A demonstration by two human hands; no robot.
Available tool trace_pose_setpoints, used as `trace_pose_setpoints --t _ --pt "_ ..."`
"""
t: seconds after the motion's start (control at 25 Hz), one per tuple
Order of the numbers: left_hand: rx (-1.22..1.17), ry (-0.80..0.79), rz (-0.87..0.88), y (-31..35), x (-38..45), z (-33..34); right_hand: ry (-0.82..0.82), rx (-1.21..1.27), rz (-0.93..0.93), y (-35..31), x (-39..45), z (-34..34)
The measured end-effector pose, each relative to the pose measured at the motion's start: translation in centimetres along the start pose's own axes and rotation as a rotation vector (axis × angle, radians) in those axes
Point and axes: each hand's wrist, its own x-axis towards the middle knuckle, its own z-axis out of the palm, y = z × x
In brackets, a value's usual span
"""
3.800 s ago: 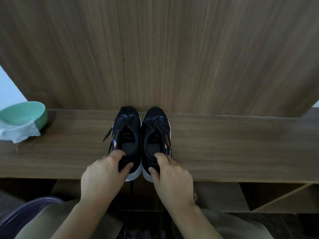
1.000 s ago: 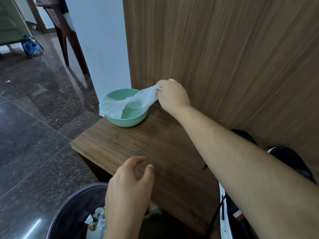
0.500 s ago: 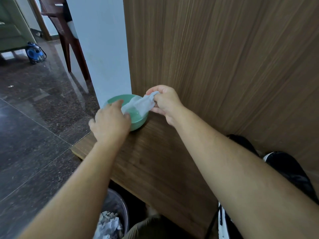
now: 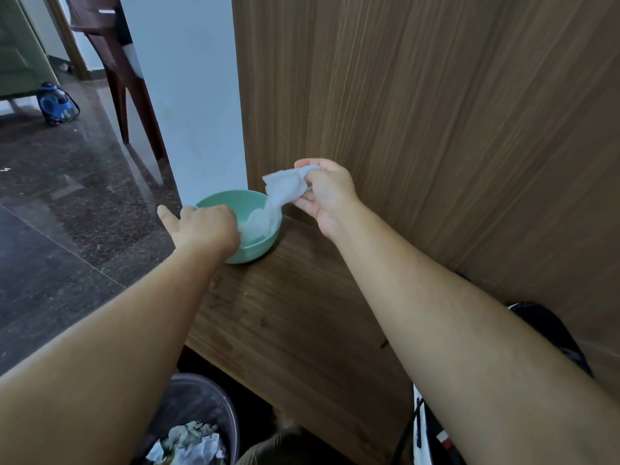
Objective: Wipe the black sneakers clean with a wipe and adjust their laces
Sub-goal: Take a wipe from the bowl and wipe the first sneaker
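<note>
A white wipe [image 4: 285, 189] hangs from my right hand [image 4: 327, 193], which pinches its top end above a green bowl [image 4: 255, 251]. The wipe's lower part lies inside the bowl. My left hand [image 4: 204, 229] rests over the bowl's near rim, its fingers down in the bowl against the wipe's lower part. The black sneakers [image 4: 550, 333] stand on the wooden bench [image 4: 285, 323] at the lower right, mostly hidden behind my right forearm. A white sole edge [image 4: 417, 427] shows below it.
A wooden wall panel [image 4: 436, 112] rises behind the bench, with a white pillar [image 4: 188, 95] at its left. A dark bin [image 4: 191, 427] with crumpled paper stands under the bench's corner. Dark stone floor, a chair [image 4: 110, 52] and a blue object [image 4: 55, 104] lie to the left.
My right hand has lifted the wipe's upper end higher above the bowl. My left hand has come onto the bowl's rim, fingers inside. Earlier both hands were on the sneakers.
</note>
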Motion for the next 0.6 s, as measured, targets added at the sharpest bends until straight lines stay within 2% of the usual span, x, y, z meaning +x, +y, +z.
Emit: trace_pose_setpoints --t 0.12,0.24,0.4,0.52,0.6 --pt "0.028 -0.033 -0.006 -0.2 -0.3 -0.2 -0.01 0.08 0.018 -1.7 -0.6 1.2" --pt "-0.051 0.031 0.033 -0.1 -0.6 -1.1 -0.045 0.126 0.071 -2.5 -0.9 2.2" --pt "-0.478 0.072 0.028 0.4 -0.8 -2.9 -0.084 0.154 0.078 -2.3 -1.4 2.8" --pt "-0.853 0.09 0.005 0.4 -1.1 -4.3 -0.063 0.02 0.017 -1.6 -1.6 2.3" --pt "-1.046 0.11 0.086 1.2 -2.6 -5.3 -0.103 -0.052 0.026 -1.3 -2.3 1.5"
